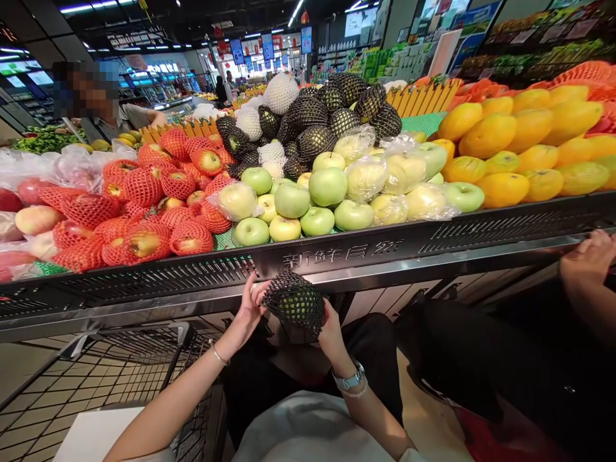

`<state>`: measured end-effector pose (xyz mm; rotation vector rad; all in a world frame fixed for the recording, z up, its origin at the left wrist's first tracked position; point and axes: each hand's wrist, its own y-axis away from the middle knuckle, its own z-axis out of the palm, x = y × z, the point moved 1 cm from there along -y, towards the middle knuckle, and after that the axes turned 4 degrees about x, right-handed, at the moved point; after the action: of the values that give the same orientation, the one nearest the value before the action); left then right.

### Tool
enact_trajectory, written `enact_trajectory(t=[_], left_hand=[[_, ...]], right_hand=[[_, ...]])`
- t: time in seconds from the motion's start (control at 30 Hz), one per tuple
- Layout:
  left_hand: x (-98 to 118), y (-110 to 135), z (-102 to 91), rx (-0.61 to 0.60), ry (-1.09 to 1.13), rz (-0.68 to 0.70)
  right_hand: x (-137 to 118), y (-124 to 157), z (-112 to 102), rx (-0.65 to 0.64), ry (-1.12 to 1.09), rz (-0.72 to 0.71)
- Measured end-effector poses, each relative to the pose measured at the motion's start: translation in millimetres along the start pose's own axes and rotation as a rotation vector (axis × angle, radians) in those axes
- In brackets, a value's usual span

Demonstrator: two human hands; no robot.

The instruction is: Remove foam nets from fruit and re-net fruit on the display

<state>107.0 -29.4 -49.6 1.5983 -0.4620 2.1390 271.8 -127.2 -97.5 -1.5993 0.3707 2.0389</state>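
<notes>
Between my two hands is a green fruit in a black foam net (296, 301), held up in front of the display shelf's edge. Fingers of my left hand (249, 309) grip its left end. On the other side, my right hand (332, 330) is closed around its right end. The net hides most of the skin, so its exact kind is unclear. Similar fruits in black nets (315, 144) are heaped at the back middle of the display. Nearest beyond my hands, green apples (291, 200) lie along the front, several others wrapped in clear plastic.
A black ledge (346, 253) with a metal rail fronts the display. Red-netted apples (144, 186) lie left, yellow mangoes (505, 189) right. A wire shopping cart (120, 362) stands at lower left. Another person's hand (590, 256) rests by the rail at right; a person (110, 115) stands behind.
</notes>
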Motion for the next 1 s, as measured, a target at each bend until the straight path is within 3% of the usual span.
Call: enact_trajectory(t=[0.17,0.27,0.47,0.57,0.67,0.73,0.9,1.0], left_hand=[[18.7,4.4,13.3,-0.162,-0.356,0.219],[25.1,6.4,23.6,-0.21,-0.491,0.235],[-8.1,13.0,39.0,0.106,-0.428,0.404],[-15.6,17.6,42.0,0.135,-0.366,0.431],[-14.7,22.7,40.5,0.041,-0.261,0.354],[-18.0,25.0,38.3,0.052,-0.195,0.243],[-50.9,27.3,42.0,0.246,0.212,-0.077],[-64.9,29.8,48.7,0.375,0.491,-0.222]], right_hand=[[-6.0,5.2,6.1,-0.171,0.142,-0.035],[-12.6,4.6,8.7,-0.232,0.177,-0.095],[-30.9,-0.5,3.9,-0.345,0.348,-0.237],[-31.8,-0.8,-1.6,-0.36,0.348,-0.26],[-25.0,-0.8,-5.9,-0.339,0.363,-0.28],[-17.7,-0.3,-6.4,-0.279,0.365,-0.288],[-7.0,2.8,1.6,-0.027,0.31,-0.298],[-13.9,3.4,4.5,-0.05,0.363,-0.348]])
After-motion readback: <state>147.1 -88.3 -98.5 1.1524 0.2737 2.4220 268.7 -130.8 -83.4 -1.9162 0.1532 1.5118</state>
